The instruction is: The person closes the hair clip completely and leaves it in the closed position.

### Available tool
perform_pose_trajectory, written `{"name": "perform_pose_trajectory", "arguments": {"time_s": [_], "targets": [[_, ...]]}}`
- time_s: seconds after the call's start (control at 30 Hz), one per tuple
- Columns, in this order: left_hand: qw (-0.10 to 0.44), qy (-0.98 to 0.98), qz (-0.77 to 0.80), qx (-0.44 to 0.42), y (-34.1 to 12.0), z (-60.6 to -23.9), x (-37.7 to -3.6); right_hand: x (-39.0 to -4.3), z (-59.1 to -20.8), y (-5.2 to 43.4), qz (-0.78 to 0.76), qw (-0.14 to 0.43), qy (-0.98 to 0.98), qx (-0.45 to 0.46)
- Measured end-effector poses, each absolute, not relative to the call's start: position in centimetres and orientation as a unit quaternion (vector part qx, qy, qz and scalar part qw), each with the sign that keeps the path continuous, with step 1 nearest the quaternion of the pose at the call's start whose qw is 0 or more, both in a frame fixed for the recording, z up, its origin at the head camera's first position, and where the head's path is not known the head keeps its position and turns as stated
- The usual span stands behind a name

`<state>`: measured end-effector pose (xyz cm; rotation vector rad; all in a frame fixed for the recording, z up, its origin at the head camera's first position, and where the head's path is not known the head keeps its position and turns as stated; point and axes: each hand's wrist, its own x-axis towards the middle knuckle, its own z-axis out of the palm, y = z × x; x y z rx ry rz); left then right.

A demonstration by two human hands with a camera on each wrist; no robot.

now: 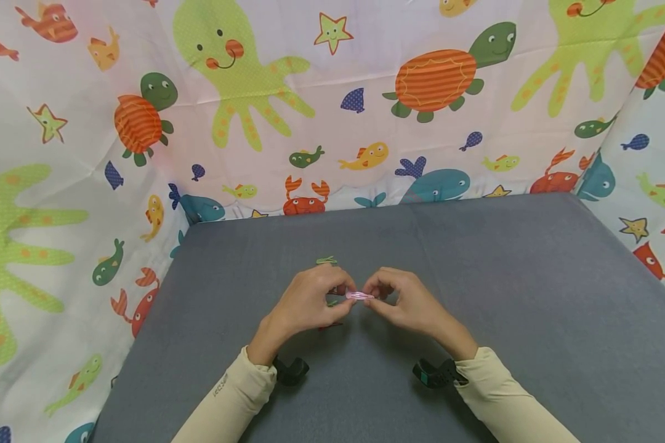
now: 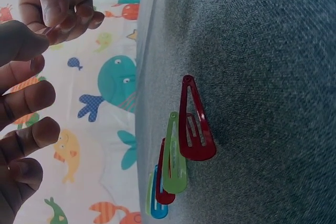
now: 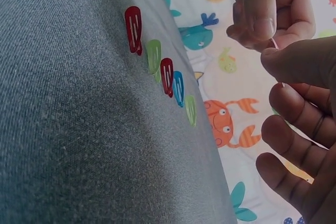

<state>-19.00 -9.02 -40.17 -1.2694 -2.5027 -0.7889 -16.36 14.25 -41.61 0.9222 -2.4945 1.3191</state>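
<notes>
A grey cloth-covered table (image 1: pixel 476 295) is spread beneath both hands, backed by a sheet printed with sea animals (image 1: pixel 332 92). Just beyond and under the knuckles of the left hand (image 1: pixel 305 301), a row of snap hair clips is laid flat on the table: red (image 3: pixel 133 29), green (image 3: pixel 154 55), a second red (image 3: pixel 167 75), blue (image 3: pixel 178 87) and pale green (image 3: pixel 190 109), each with its long axis pointing away from the person. Between the two hands a pink hair clip (image 1: pixel 359 296) is held, its long axis running side to side; one end is pinched by the curled fingers and thumb of the left hand, the other by those of the right hand (image 1: pixel 407 301), so neither is nearer. Small lettering is seen on the left sleeve (image 1: pixel 220 384), too small to be read.
</notes>
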Motion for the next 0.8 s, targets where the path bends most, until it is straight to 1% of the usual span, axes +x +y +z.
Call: {"name": "perform_pose_trajectory", "arguments": {"time_s": [0.2,0.8], "targets": [[0.113,-0.869,-0.251,-0.411,-8.7,-40.8,-18.9,-16.5,-41.9,14.4,0.427,0.092,-0.846,0.306],[0.098,-0.891,-0.262,-0.359,-7.8,-41.8,-18.9,-16.8,-42.4,14.7,0.414,0.079,-0.860,0.287]]}}
